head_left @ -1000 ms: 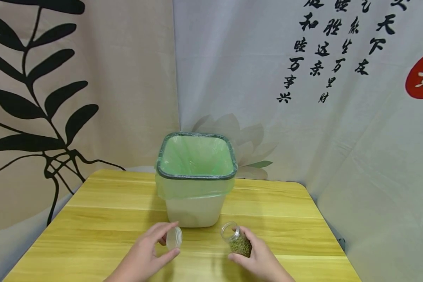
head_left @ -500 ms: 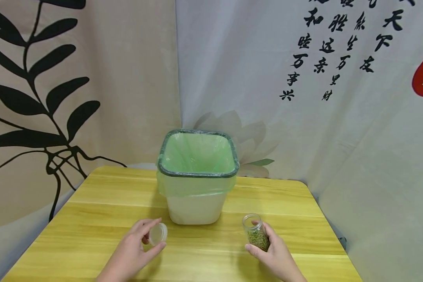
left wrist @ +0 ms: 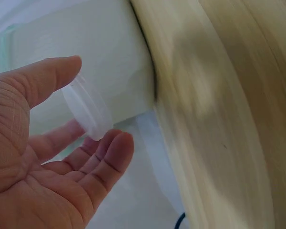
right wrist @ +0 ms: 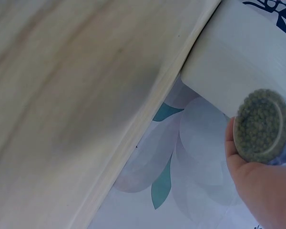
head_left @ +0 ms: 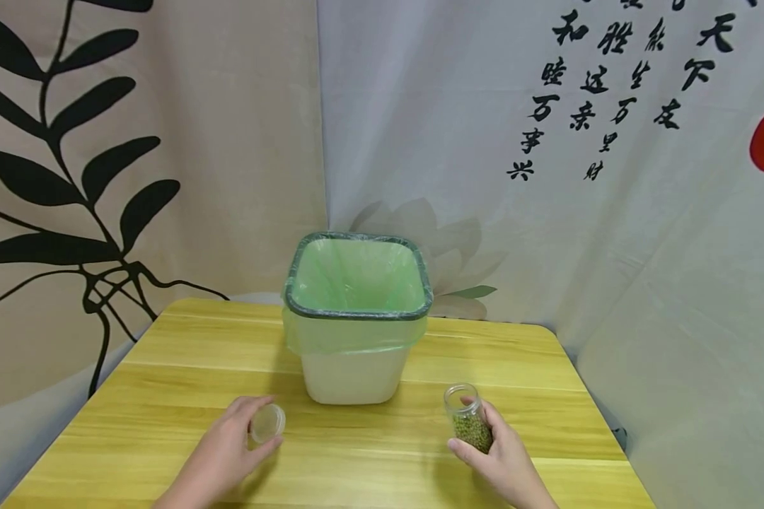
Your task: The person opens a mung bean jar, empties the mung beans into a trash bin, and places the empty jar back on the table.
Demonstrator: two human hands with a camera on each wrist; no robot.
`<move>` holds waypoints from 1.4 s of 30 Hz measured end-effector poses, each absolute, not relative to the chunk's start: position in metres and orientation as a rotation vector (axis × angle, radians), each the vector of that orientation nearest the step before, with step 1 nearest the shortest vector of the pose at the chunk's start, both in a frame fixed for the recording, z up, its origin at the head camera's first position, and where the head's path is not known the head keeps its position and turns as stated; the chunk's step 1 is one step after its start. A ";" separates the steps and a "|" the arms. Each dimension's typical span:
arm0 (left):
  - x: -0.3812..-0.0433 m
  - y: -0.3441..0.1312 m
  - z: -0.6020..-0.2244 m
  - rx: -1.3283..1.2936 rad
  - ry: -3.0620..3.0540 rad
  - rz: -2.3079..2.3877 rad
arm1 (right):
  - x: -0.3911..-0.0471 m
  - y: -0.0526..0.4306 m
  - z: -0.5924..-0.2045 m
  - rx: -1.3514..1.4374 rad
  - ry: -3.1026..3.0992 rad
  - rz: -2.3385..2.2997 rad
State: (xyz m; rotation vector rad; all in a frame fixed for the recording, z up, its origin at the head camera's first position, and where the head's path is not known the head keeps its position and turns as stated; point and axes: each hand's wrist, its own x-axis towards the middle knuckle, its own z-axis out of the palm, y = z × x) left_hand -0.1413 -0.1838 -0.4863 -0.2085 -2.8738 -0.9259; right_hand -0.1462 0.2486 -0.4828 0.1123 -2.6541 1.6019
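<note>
Between thumb and fingers, my left hand (head_left: 228, 442) pinches a round translucent lid (head_left: 269, 423) by its edge, held upright above the table. The left wrist view shows the same lid (left wrist: 89, 107) pressed between the thumb tip and the fingertips. My right hand (head_left: 501, 452) grips a small clear jar (head_left: 463, 398) with its mouth uncovered, tilted a little to the left. Small green beans, like mung beans (head_left: 473, 430), fill its lower part. Through the jar's base the beans (right wrist: 261, 126) show in the right wrist view.
A pale bin (head_left: 355, 378) lined with a green plastic bag (head_left: 356, 336) stands on the wooden table (head_left: 184, 360), behind and between the hands. Printed cloth (head_left: 420, 106) hangs behind and beside the table.
Both hands have drawn apart: the left with the lid to the left, the right with the jar to the right. The jar has tipped more upright. The bin stays in place.
</note>
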 end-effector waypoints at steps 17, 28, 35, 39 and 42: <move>-0.158 -0.211 -0.505 -0.194 -2.956 -0.767 | -0.149 0.257 -0.480 0.119 -2.652 1.576; -0.165 -0.222 -0.509 -0.156 -3.036 -0.757 | -0.156 0.261 -0.478 0.114 -2.667 1.526; -0.165 -0.225 -0.511 -0.144 -3.043 -0.761 | -0.157 0.261 -0.478 0.130 -2.658 1.504; -0.165 -0.226 -0.512 -0.123 -3.056 -0.767 | -0.157 0.260 -0.478 0.127 -2.660 1.511; -0.166 -0.226 -0.511 -0.119 -3.053 -0.760 | -0.157 0.260 -0.478 0.128 -2.652 1.528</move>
